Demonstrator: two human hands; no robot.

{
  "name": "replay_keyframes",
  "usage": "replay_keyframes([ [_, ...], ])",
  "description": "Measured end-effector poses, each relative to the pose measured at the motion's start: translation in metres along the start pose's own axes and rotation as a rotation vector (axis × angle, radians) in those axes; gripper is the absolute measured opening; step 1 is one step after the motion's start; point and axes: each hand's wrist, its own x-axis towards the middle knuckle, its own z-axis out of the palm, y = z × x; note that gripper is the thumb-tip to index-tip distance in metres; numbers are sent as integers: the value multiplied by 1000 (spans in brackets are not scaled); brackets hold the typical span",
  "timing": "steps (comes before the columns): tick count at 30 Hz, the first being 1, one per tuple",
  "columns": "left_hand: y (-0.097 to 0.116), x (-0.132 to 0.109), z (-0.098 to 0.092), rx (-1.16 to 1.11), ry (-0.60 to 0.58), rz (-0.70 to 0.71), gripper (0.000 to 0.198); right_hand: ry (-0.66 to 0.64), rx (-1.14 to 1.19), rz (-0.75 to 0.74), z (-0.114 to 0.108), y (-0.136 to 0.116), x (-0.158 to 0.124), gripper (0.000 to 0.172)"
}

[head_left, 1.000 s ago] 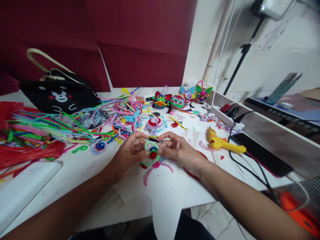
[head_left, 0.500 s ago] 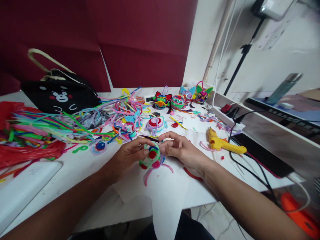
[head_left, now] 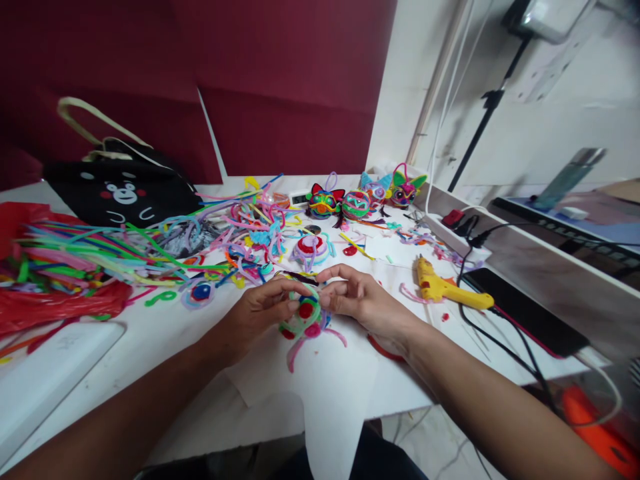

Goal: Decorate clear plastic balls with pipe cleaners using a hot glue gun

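Observation:
My left hand (head_left: 260,310) and my right hand (head_left: 357,300) meet over the white table (head_left: 165,333), both pinching a small pipe-cleaner ball (head_left: 306,317) of green, red, blue and pink. Pink stems trail from under the ball onto a white paper sheet (head_left: 335,380). Both hands have fingers curled around the ball, thumbs near its top.
A heap of coloured pipe cleaners (head_left: 100,257) spreads left on a red bag (head_left: 55,303). A black bear bag (head_left: 120,190) lies behind. Finished pipe-cleaner heads (head_left: 357,200) stand at the back. A yellow glue gun (head_left: 443,287), black cables and a phone (head_left: 525,310) lie right.
The green loop that stood up between my fingers a second ago is now pressed down onto the ball. My hands have barely shifted.

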Motion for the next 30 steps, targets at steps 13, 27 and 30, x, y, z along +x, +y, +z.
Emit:
replay_keyframes([
  [13,-1,0,-1,-10,-5,3,15,-7,-53,-17,0,0,1,33],
  [27,9,4,-7,-44,237,-85,23,195,-324,-300,-14,-22,-3,32],
  [30,11,6,-9,-14,294,-78,25,272,-508,-395,-28,-34,-24,28],
])
